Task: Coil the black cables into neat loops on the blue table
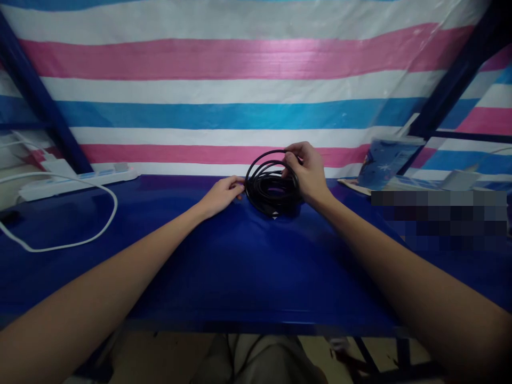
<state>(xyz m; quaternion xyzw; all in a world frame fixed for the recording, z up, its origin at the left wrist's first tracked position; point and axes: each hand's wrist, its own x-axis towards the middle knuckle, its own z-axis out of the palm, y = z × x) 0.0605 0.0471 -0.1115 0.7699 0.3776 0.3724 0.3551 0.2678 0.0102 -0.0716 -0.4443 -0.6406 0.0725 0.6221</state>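
Observation:
A coil of black cable lies on the blue tabletop in front of me, some of its loops raised off the rest. My right hand is closed on the upper right of the coil, thumb and fingers pinching the raised loops. At the coil's left edge, my left hand has its thumb and fingertips closed against the cable, low over the table. The fingertips of both hands are partly hidden by the loops.
On the left, a white power strip and a looped white cord rest on the blue table. A blue patterned cup stands at the right rear. Striped sheeting hangs behind, between dark blue posts.

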